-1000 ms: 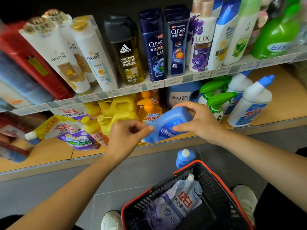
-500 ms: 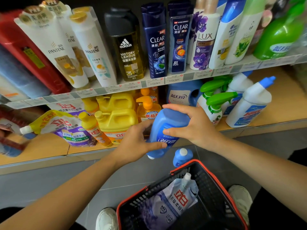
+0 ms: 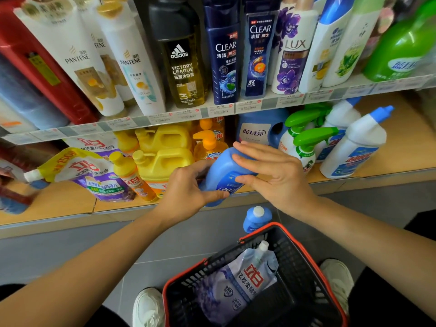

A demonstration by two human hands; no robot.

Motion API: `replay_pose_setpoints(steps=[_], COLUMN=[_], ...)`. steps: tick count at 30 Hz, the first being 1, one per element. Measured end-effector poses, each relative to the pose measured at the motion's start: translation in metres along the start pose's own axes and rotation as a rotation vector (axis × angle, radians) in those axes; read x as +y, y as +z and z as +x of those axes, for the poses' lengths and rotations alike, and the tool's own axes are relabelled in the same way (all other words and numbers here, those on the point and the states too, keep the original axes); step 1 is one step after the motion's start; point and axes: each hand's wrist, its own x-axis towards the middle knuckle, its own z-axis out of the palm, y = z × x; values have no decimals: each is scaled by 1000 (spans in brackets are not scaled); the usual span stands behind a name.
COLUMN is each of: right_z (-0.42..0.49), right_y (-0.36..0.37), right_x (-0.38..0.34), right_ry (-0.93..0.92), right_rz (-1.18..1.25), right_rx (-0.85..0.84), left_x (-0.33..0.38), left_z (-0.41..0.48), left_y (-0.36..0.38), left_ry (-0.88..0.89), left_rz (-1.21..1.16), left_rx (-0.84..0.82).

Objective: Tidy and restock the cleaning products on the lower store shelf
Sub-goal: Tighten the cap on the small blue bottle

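1. Head view: the left hand (image 3: 186,190) grips the low end of a blue bottle (image 3: 224,171). The thumb lies across the label and the fingers curl behind it.
2. The right hand (image 3: 276,175) is spread, with straight fingers apart. Its fingertips and thumb touch the upper side of the bottle without wrapping it.
3. The bottle is tilted, at the front edge of the lower shelf (image 3: 59,204). It is just before the yellow jugs (image 3: 162,166) and an orange pump bottle (image 3: 210,147) (whether its base touches the shelf, I cannot tell).
4. To the right on the same shelf stand sprays (image 3: 304,147) with green triggers.
5. To the left a shelf pouch (image 3: 94,175) lies on its side.
6. Below, a black basket (image 3: 290,251) with a red rim holds a pale pouch (image 3: 245,279).
7. A spare bottle (image 3: 256,219), also blue, stands on the floor just behind the basket.
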Motion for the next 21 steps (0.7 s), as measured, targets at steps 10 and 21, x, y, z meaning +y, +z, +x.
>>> replay_pose_setpoints(steps=[10,21], right_z=[4,10], right_y=[-4,-10], right_x=[3,13], right_ry=[312,715], right_rz=[80,491], right_rx=[148,106], left_x=[-4,-2], left_z=[0,-1], left_y=[-1,0], left_ry=[2,29], left_rz=[70,59], left_rx=[47,39])
